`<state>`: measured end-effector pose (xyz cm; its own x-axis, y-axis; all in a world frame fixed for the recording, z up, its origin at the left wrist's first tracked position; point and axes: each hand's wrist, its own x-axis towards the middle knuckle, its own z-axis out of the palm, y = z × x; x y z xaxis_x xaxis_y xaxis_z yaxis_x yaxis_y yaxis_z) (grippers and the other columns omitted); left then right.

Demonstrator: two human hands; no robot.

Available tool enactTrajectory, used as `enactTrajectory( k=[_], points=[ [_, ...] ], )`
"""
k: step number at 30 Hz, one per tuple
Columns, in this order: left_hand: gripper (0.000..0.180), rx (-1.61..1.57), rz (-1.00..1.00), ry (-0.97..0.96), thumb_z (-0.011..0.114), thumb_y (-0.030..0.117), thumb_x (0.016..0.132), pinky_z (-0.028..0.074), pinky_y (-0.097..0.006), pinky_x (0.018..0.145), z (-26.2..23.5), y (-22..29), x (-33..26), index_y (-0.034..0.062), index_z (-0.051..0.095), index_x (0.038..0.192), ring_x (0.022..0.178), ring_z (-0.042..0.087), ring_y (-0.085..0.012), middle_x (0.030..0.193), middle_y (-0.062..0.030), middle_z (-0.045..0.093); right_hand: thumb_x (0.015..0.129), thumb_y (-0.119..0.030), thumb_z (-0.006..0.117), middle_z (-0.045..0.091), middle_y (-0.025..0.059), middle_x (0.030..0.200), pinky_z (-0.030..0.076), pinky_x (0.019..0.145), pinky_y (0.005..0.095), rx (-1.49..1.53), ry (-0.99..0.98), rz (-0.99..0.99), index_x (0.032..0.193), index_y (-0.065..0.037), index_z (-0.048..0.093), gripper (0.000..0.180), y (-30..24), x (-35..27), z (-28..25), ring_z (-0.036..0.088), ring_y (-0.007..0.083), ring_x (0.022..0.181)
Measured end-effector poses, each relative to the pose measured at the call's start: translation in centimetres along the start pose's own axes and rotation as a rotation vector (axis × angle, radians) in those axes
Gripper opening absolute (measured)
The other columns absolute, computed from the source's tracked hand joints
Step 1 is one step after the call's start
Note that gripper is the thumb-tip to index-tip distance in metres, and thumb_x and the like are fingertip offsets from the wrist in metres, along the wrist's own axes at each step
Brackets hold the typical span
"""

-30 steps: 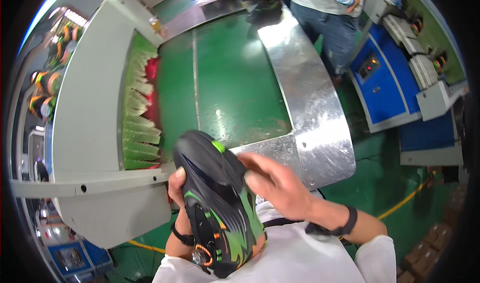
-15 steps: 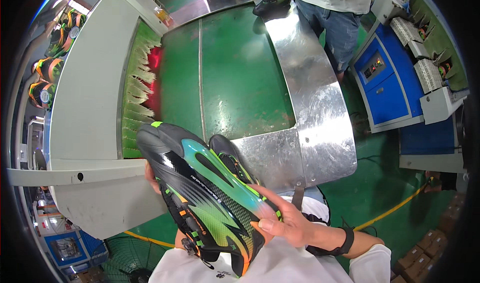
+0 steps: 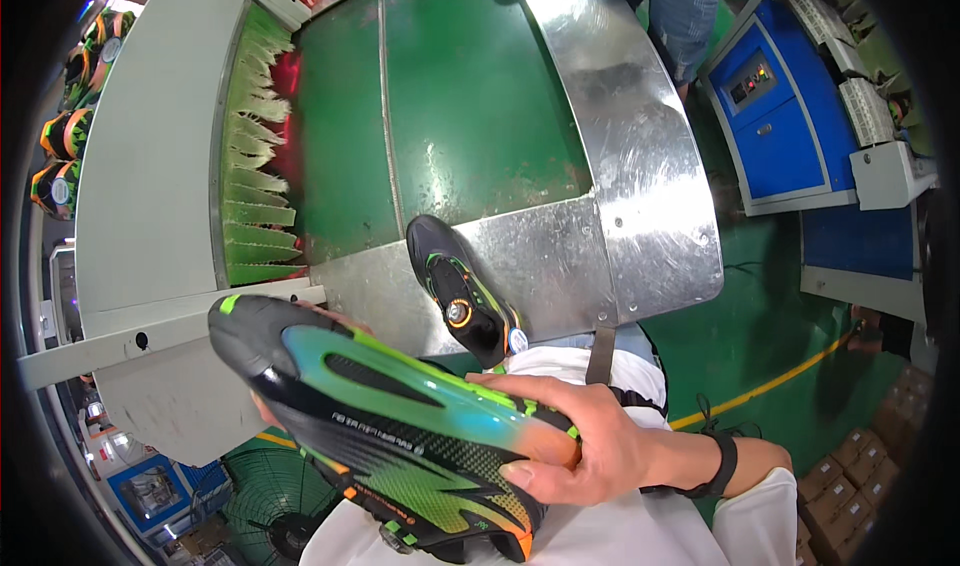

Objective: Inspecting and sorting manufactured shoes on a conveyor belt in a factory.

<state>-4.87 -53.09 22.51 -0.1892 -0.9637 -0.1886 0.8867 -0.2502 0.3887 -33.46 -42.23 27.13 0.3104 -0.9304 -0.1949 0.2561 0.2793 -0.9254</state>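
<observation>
A cycling shoe (image 3: 400,416) in black, green, teal and orange is held up close to me, its patterned sole turned toward me. Its black toe points to the upper left and its orange heel to the lower right. My right hand (image 3: 590,451) grips the heel end, thumb pressed on the sole. Mostly hidden behind the front part, my left hand (image 3: 266,412) supports the shoe; bits of it show at either edge. A second shoe (image 3: 432,268), black with an orange-ringed dial, stands on the metal table edge (image 3: 540,251) beyond the held one.
At left, a grey machine housing (image 3: 150,176) has a fringed green curtain (image 3: 255,166) over a red-lit opening. A green belt (image 3: 450,96) runs into it. Another person's jeans (image 3: 680,16) show at the far right, near a blue cabinet (image 3: 770,116). A fan (image 3: 270,506) stands lower left; cartons (image 3: 850,476) lower right.
The held shoe has come lower and to the left, its toe swinging more to the left. My view has shifted, so the second shoe shows more fully. Both hands keep their hold.
</observation>
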Motion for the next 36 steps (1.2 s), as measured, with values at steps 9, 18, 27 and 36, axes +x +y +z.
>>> enactTrajectory(
  k=[9, 18, 27, 36],
  points=[
    [0.055, 0.132, 0.026, -0.133, 0.064, 0.036, 0.087, 0.046, -0.045, 0.099, 0.9, -0.5, -0.1, 0.0133, 0.047, 0.134, 0.111, 0.059, -0.0244, 0.129, -0.0095, 0.056, 0.082, -0.017, 0.071, 0.04, 0.0164, 0.145, 0.035, 0.107, 0.0365, 0.179, -0.23, -0.039, 0.145, 0.001, 0.029, 0.078, -0.3, -0.2, -1.7, 0.044, 0.0249, 0.129],
    [0.057, 0.142, -0.017, -0.127, 0.06, 0.036, 0.087, 0.043, -0.045, 0.101, 1.7, -0.7, -0.4, 0.0079, 0.046, 0.134, 0.115, 0.056, -0.0268, 0.131, -0.0137, 0.054, 0.085, -0.015, 0.066, 0.032, 0.0151, 0.149, 0.04, 0.107, 0.0363, 0.554, -0.285, 0.145, 0.147, 0.001, 0.024, 0.076, -0.1, -0.6, -2.5, 0.039, 0.025, 0.133],
    [0.059, 0.19, -0.035, -0.124, 0.056, 0.036, 0.087, 0.04, -0.045, 0.104, 1.3, -0.3, -1.2, 0.0026, 0.044, 0.135, 0.119, 0.053, -0.0291, 0.132, -0.0179, 0.051, 0.091, -0.019, 0.063, 0.044, 0.0145, 0.141, 0.036, 0.106, 0.0339, 0.329, -0.157, 0.048, 0.145, 0.001, 0.029, 0.067, 1.4, -0.5, -0.8, 0.042, 0.0213, 0.13],
    [0.062, 0.492, -0.026, -0.187, 0.053, 0.036, 0.088, 0.037, -0.046, 0.106, 0.3, -0.1, -1.7, -0.0027, 0.042, 0.135, 0.123, 0.05, -0.0314, 0.134, -0.0221, 0.049, 0.091, -0.041, 0.062, 0.065, 0.0177, 0.102, 0.048, 0.082, 0.0318, 0.015, -0.03, 0.112, 0.134, 0.004, 0.041, 0.065, 1.2, 0.0, -0.6, 0.061, 0.0208, 0.094]
  ],
)
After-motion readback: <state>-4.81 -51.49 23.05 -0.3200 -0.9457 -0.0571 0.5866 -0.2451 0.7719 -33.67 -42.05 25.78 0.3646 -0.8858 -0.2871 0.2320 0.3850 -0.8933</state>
